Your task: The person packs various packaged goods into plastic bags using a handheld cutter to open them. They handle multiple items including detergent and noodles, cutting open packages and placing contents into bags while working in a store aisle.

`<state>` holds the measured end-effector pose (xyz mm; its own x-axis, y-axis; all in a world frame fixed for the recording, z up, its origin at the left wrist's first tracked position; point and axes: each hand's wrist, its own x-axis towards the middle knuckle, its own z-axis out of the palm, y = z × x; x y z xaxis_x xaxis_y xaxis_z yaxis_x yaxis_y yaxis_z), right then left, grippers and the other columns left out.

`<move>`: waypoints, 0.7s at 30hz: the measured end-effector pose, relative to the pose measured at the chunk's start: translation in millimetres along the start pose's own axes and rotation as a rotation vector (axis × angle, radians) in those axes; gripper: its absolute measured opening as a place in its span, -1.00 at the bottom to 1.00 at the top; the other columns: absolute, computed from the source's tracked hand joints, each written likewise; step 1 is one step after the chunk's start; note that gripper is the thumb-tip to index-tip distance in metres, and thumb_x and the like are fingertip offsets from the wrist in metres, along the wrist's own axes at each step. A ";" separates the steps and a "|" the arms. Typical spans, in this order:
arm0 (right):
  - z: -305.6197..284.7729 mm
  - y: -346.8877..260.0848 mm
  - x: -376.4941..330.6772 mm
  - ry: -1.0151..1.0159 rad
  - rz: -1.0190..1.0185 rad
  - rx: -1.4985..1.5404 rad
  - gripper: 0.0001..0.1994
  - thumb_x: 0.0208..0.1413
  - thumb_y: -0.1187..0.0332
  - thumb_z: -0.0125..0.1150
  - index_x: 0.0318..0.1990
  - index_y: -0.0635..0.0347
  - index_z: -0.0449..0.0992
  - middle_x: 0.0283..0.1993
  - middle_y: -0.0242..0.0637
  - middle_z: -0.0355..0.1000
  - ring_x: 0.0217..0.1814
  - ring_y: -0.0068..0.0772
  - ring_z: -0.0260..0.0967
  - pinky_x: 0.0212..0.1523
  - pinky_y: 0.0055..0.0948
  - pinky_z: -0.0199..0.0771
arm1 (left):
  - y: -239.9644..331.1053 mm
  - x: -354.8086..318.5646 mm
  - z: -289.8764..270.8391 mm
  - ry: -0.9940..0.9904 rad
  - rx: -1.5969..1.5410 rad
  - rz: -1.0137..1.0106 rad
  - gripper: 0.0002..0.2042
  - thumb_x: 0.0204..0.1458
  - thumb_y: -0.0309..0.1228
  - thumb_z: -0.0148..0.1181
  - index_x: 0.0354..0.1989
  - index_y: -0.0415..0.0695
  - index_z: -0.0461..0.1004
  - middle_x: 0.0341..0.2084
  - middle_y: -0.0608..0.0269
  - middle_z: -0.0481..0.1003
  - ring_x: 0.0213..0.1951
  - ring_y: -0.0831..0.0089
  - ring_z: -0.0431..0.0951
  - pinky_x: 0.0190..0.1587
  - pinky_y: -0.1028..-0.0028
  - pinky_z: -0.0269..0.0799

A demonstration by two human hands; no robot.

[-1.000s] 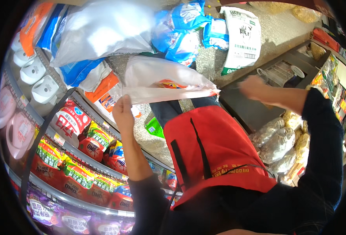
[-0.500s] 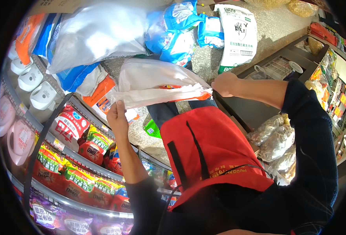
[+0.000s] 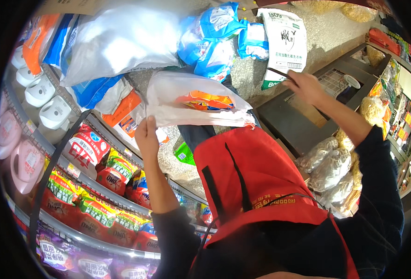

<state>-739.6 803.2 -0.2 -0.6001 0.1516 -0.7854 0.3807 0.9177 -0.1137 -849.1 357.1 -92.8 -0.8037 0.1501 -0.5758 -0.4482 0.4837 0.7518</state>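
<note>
The left hand (image 3: 146,136) has its fingers closed on the near left edge of a white plastic bag (image 3: 194,104), pinching the film between thumb and fingers and holding it up in front of the chest. Inside the bag an orange packet (image 3: 206,100) shows through the thin plastic, lying flat near the middle. The bag stretches to the right from the grip, its lower edge just above the red apron (image 3: 256,181).

The right hand (image 3: 304,86) is well apart from the bag, out to the right, fingers curled together around a thin dark strip (image 3: 277,73) that sticks out to the left of the fingertips; what the strip is cannot be told. This hand is above a dark counter (image 3: 291,123) and beside a white sack (image 3: 283,44) with dark print.

To the left of the left hand run wire shelves (image 3: 75,174) stocked with red pouches (image 3: 82,151), and above them lie white jugs (image 3: 47,100). Blue and white bags (image 3: 210,39) are piled on the floor beyond the plastic bag. Clear bags of pale goods (image 3: 328,165) lie to the right of the apron, under the right forearm
</note>
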 end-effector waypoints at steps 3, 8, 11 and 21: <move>53.4 -76.5 2.1 0.038 -0.310 0.578 -0.69 -0.03 0.17 0.16 -0.20 0.15 0.40 -0.16 -0.11 0.36 -0.06 -0.08 0.33 -0.15 -0.23 0.38 | 2.4 -1.5 0.9 0.032 -0.239 -0.093 -0.67 0.12 -0.23 -0.01 -0.52 -0.26 0.40 -0.68 0.45 0.28 -0.57 0.70 0.18 -0.51 0.58 0.12; 139.7 -125.0 -2.6 -0.030 -0.240 0.246 -0.75 -0.03 0.19 0.14 -0.32 0.18 0.39 -0.26 -0.17 0.40 -0.17 -0.10 0.39 -0.25 -0.21 0.39 | 5.4 -7.9 -9.7 -0.037 -0.261 -0.292 -0.71 0.10 -0.25 0.03 -0.45 -0.27 0.46 -0.72 0.50 0.27 -0.60 0.73 0.19 -0.55 0.62 0.07; 156.5 -104.5 -3.6 -0.097 -0.207 0.147 -0.79 -0.05 0.23 0.12 -0.39 0.18 0.38 -0.36 -0.19 0.43 -0.30 -0.08 0.42 -0.35 -0.18 0.39 | -7.6 -15.4 -12.0 -0.196 -0.083 -0.295 -0.70 0.07 -0.25 0.06 -0.56 -0.23 0.41 -0.73 0.49 0.25 -0.60 0.70 0.16 -0.54 0.60 0.06; 157.4 -148.4 -59.9 -0.036 -0.486 0.258 -0.87 -0.06 0.34 0.10 -0.36 0.12 0.33 -0.40 -0.20 0.35 -0.32 -0.05 0.36 -0.38 -0.17 0.35 | -67.9 -107.0 -59.4 0.045 -0.308 -0.326 -0.71 0.08 -0.24 0.05 -0.57 -0.20 0.40 -0.70 0.52 0.25 -0.60 0.73 0.15 -0.54 0.63 0.01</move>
<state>-649.4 600.1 -32.0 -0.7272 -0.2837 -0.6250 0.2286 0.7585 -0.6103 -755.9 257.0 -63.2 -0.6146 -0.0080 -0.7888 -0.7708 0.2191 0.5983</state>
